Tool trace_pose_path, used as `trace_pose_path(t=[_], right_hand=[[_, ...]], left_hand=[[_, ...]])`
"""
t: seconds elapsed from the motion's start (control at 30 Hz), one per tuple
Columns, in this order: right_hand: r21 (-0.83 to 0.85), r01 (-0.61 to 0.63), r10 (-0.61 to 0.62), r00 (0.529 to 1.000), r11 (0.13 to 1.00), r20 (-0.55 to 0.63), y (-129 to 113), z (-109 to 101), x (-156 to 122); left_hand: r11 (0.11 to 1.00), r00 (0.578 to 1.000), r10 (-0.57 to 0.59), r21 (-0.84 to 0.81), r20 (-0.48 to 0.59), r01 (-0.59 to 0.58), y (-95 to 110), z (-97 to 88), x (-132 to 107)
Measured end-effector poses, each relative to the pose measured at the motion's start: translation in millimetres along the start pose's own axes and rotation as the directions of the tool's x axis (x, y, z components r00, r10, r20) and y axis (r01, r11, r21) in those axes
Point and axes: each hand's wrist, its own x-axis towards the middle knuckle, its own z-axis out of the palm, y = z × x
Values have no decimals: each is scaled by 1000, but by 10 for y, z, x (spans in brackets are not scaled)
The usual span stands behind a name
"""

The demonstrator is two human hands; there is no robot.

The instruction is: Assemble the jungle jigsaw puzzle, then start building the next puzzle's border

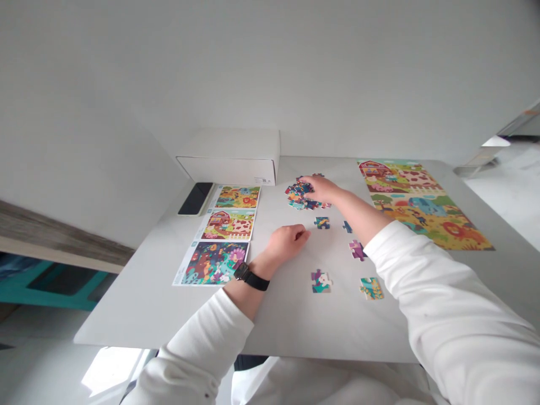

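My right hand (320, 189) reaches over a heap of jigsaw pieces (297, 194) near the back of the table, its fingers apart and touching the pieces. Closer to me, my left hand (289, 241) rests loosely curled on the tabletop, with nothing visible in it. Loose pieces lie apart from the heap: a dark blue piece (322, 223), a small blue piece (346, 226), a purple piece (358, 250) partly behind my right sleeve, a teal piece with a white animal (322, 281), and a teal-and-yellow piece (372, 288).
Left of my hands lies a sheet with three pictures (198, 242), partly under my left wrist. A phone (196, 198) and a white box (228, 169) are behind it. Joined farm and safari puzzles (426, 205) cover the right back of the white table (139, 304).
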Motion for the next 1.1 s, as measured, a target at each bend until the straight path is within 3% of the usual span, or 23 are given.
trace_pose_path(t=[0.1, 0.3, 0.47, 0.63, 0.8, 0.9, 0.93, 1.0, 1.1], right_hand=[[-8, -7, 7, 999, 1000, 35, -65, 22, 76], [24, -37, 38, 998, 999, -45, -24, -20, 32], [-20, -72, 63, 957, 997, -284, 85, -175, -207], [227, 8, 102, 877, 974, -469, 253, -336, -749], [516, 79, 280, 765, 853, -580, 351, -295, -1431], [698, 93, 439, 716, 710, -543, 351, -135, -1711], [764, 92, 496, 710, 639, -501, 343, -83, -1766], [855, 55, 551, 743, 515, -380, 320, -12, -1826], [895, 40, 566, 762, 444, -314, 285, -10, -1836]], left_hand=[[1000, 1000, -2, -3, -1, 2, 0, -2, 0], [1000, 1000, 5, -2, -2, -5, 0, 2, 12], [1000, 1000, 14, -19, -5, -14, -8, 2, 15], [999, 1000, 13, -33, 1, -13, 0, -13, 11], [1000, 1000, 13, 0, 14, -13, -3, -20, 14], [999, 1000, 22, 27, 22, -22, -15, -20, 1], [999, 999, 33, 34, 25, -34, -18, -22, -6], [998, 998, 52, 41, 24, -53, -22, -27, -23], [996, 996, 86, 16, 8, -86, -22, -29, -43]])
